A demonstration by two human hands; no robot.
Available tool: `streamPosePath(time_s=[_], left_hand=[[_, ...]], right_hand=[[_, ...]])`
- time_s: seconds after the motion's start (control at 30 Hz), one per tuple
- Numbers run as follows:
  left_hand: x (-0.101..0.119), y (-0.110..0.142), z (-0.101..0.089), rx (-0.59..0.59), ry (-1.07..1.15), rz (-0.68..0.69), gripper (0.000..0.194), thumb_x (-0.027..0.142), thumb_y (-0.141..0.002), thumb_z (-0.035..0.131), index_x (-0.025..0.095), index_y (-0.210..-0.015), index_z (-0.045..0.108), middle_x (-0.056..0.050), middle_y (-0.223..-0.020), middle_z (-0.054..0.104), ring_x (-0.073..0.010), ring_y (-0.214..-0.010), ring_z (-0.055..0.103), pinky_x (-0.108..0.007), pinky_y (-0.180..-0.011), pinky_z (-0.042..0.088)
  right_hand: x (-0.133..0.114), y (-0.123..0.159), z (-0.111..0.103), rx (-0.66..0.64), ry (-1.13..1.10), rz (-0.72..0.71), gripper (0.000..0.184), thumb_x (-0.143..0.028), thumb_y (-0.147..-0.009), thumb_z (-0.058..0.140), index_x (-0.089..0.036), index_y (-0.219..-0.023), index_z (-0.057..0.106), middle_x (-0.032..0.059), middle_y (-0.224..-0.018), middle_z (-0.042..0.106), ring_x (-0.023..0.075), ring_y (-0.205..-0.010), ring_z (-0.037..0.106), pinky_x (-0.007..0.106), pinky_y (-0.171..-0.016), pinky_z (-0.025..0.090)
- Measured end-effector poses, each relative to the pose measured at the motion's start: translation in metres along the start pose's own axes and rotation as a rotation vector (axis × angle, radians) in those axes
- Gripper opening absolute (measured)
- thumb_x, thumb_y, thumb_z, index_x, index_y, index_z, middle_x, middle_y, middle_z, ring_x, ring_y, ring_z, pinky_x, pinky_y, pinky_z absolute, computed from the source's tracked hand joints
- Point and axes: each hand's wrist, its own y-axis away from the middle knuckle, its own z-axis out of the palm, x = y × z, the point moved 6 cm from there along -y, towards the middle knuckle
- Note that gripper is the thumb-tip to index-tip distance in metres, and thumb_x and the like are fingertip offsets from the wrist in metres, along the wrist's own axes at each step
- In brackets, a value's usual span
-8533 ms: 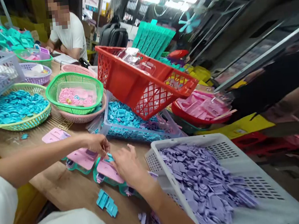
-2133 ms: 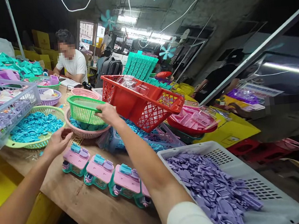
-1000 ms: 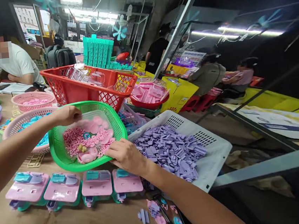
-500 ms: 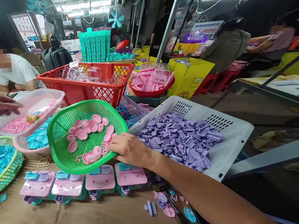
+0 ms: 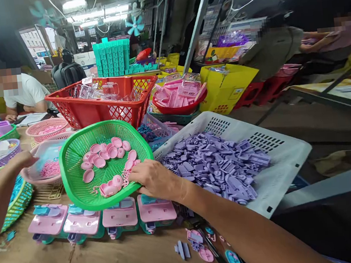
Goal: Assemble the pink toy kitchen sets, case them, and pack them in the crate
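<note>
My right hand [image 5: 155, 179] grips the near rim of a green mesh basket [image 5: 75, 151], held tilted above the wooden table [image 5: 91, 259]. Several pink round pieces [image 5: 106, 152] lie loose inside the basket. My left hand [image 5: 21, 159] holds the edge of a clear plastic tub [image 5: 46, 162] of small pink parts, which rests over a pink basket to the left. A row of pink-topped, teal-based toy units [image 5: 85, 223] stands on the table just under the green basket.
A white crate [image 5: 289, 157] of purple parts sits on the right, a red basket [image 5: 99, 110] with clear pieces behind. Baskets of blue parts [image 5: 15, 205] lie left. A person in a white shirt [image 5: 26, 94] sits across the table; others sit far right.
My left hand has carried the clear tub out of the green basket, down onto the pink basket at the left. My right hand still holds the green basket's rim.
</note>
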Motion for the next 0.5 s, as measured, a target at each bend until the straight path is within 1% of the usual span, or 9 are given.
streamPosePath(time_s=[0.07,0.13,0.17,0.2,0.27,0.33,0.4,0.43,0.5], left_hand=[[0.027,0.007,-0.023,0.075,-0.04,-0.002,0.034,0.043,-0.082,0.058,0.012,-0.069,0.064,-0.003,-0.051,0.053,-0.0159,-0.056,0.047,-0.026,-0.06,0.042],[0.074,0.026,-0.043,0.166,-0.012,0.111,0.04,0.042,-0.091,0.047,0.012,-0.106,0.068,-0.006,-0.088,0.071,-0.0157,-0.076,0.058,-0.025,-0.075,0.047],[0.106,0.04,-0.048,0.203,0.052,0.273,0.045,0.043,-0.094,0.044,0.012,-0.118,0.066,-0.009,-0.102,0.071,-0.0164,-0.082,0.061,-0.027,-0.078,0.049],[0.141,0.055,-0.044,0.138,0.103,0.469,0.047,0.045,-0.095,0.043,0.013,-0.122,0.066,-0.01,-0.108,0.071,-0.0175,-0.086,0.063,-0.028,-0.081,0.05],[0.201,0.085,-0.017,-0.116,0.096,0.787,0.05,0.05,-0.092,0.051,0.019,-0.129,0.066,-0.012,-0.121,0.069,-0.0227,-0.101,0.066,-0.033,-0.091,0.05],[0.233,0.106,0.016,-0.257,-0.036,0.929,0.061,0.051,-0.085,0.065,0.022,-0.138,0.061,-0.015,-0.139,0.061,-0.032,-0.123,0.058,-0.041,-0.105,0.044],[0.242,0.113,0.049,-0.278,-0.187,0.977,0.067,0.045,-0.08,0.072,0.019,-0.141,0.058,-0.02,-0.148,0.054,-0.0391,-0.136,0.049,-0.047,-0.108,0.041],[0.24,0.113,0.064,-0.267,-0.242,1.002,0.063,0.041,-0.08,0.073,0.019,-0.138,0.061,-0.021,-0.147,0.055,-0.0409,-0.136,0.048,-0.048,-0.107,0.043],[0.229,0.104,0.085,-0.173,-0.278,1.056,0.047,0.034,-0.086,0.065,0.021,-0.132,0.067,-0.021,-0.141,0.061,-0.04,-0.128,0.056,-0.051,-0.103,0.047]], right_hand=[[0.001,0.001,0.0,0.002,0.004,0.005,0.008,-0.013,-0.083,0.068,-0.016,-0.09,0.069,0.0067,-0.09,0.071,0.0205,-0.087,0.063,0.031,-0.075,0.038],[0.001,0.001,0.0,-0.006,-0.003,0.005,0.009,-0.013,-0.082,0.068,-0.016,-0.09,0.07,0.0064,-0.089,0.072,0.0208,-0.087,0.063,0.031,-0.075,0.038],[0.001,0.0,0.001,-0.015,-0.009,0.005,0.008,-0.013,-0.082,0.069,-0.016,-0.09,0.07,0.0064,-0.088,0.072,0.021,-0.087,0.063,0.032,-0.075,0.039],[0.001,0.0,0.001,-0.025,-0.014,0.005,0.009,-0.013,-0.081,0.069,-0.016,-0.089,0.07,0.0068,-0.089,0.072,0.0212,-0.088,0.064,0.032,-0.075,0.039],[0.001,-0.002,0.002,-0.044,-0.016,0.01,0.01,-0.014,-0.082,0.07,-0.015,-0.091,0.071,0.0081,-0.092,0.073,0.0218,-0.09,0.065,0.032,-0.077,0.04],[0.001,-0.002,0.001,-0.048,-0.004,0.025,0.01,-0.018,-0.085,0.069,-0.015,-0.094,0.071,0.0095,-0.096,0.074,0.0227,-0.093,0.066,0.033,-0.078,0.042],[-0.001,-0.002,-0.002,-0.032,0.014,0.029,0.013,-0.023,-0.088,0.067,-0.015,-0.097,0.072,0.0099,-0.098,0.075,0.0232,-0.095,0.068,0.033,-0.078,0.043],[-0.003,-0.001,-0.004,-0.024,0.028,0.021,0.014,-0.024,-0.089,0.066,-0.015,-0.097,0.072,0.0095,-0.099,0.076,0.0232,-0.096,0.068,0.033,-0.077,0.043],[-0.005,-0.001,-0.008,-0.018,0.07,-0.012,0.015,-0.024,-0.089,0.065,-0.016,-0.1,0.072,0.008,-0.103,0.076,0.0229,-0.097,0.069,0.033,-0.074,0.044]])
